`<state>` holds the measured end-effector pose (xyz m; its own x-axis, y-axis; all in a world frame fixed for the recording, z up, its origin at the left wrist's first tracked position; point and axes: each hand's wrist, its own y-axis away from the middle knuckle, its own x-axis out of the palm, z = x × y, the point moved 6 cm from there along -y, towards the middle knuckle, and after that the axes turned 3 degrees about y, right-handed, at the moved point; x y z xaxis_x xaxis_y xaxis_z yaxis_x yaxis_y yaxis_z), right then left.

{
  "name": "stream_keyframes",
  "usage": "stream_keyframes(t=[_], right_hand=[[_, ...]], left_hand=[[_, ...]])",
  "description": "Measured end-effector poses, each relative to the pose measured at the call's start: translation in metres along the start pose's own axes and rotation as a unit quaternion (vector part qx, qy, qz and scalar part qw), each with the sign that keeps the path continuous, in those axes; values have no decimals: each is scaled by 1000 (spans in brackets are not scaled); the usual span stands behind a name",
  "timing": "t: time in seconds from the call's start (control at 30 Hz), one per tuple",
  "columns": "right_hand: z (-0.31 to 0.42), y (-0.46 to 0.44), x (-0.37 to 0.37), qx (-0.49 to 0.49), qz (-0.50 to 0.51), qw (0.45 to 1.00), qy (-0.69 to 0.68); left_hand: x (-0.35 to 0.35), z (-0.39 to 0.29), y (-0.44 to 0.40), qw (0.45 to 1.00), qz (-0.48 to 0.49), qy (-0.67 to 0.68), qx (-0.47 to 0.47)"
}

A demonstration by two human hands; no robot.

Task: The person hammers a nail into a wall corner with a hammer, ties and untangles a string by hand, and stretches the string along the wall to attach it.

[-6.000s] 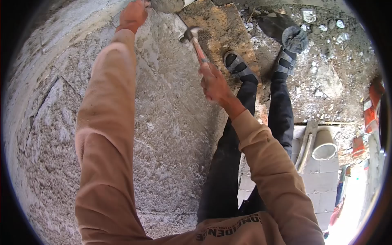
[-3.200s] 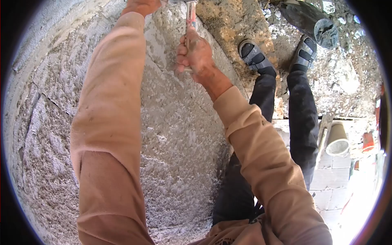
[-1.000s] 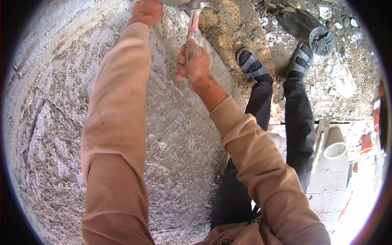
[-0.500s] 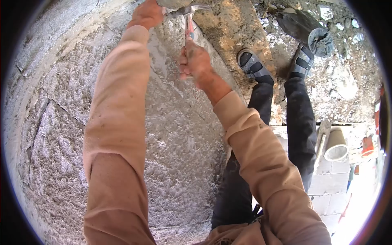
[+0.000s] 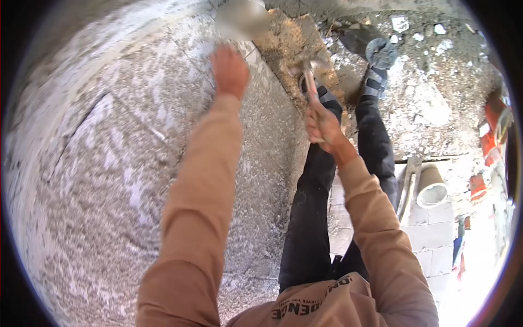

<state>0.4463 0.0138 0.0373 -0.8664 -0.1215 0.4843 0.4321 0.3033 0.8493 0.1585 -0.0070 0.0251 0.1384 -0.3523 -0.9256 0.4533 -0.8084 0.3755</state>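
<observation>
My right hand (image 5: 325,124) is wrapped around the handle of a claw hammer (image 5: 310,82), whose blurred head points away from me above one of my sandals. My left hand (image 5: 230,71) is stretched forward in front of the rough, pale plastered wall (image 5: 136,180). Motion blur smears its fingers, so their grip is unclear. Just beyond it is a blurred, rounded grey thing (image 5: 242,20) that I cannot identify.
A dirty brown board (image 5: 294,41) runs beside the wall near my feet. To the right lie a dark thing with a round grey end (image 5: 381,53), scattered white debris, a bucket (image 5: 432,188), pale blocks (image 5: 430,234) and orange items (image 5: 478,186).
The hammer and my right hand have moved right and back toward me, away from the wall. My left hand has come down and right from the top edge. The view has shifted.
</observation>
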Motion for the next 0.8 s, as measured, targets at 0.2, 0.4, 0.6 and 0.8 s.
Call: stream_keyframes(t=[0.2, 0.4, 0.6, 0.8], right_hand=[[10, 178, -121, 24, -178, 963, 202], [-19, 357, -246, -48, -397, 854, 334], [-85, 474, -296, -12, -433, 816, 383], [-122, 533, -359, -39, -493, 832, 250]], left_hand=[[-72, -130, 181, 960, 14, 258, -112], [-140, -188, 293, 895, 196, 390, -93], [-198, -131, 294, 932, 149, 328, -29], [-238, -67, 260, 916, 132, 365, -103]])
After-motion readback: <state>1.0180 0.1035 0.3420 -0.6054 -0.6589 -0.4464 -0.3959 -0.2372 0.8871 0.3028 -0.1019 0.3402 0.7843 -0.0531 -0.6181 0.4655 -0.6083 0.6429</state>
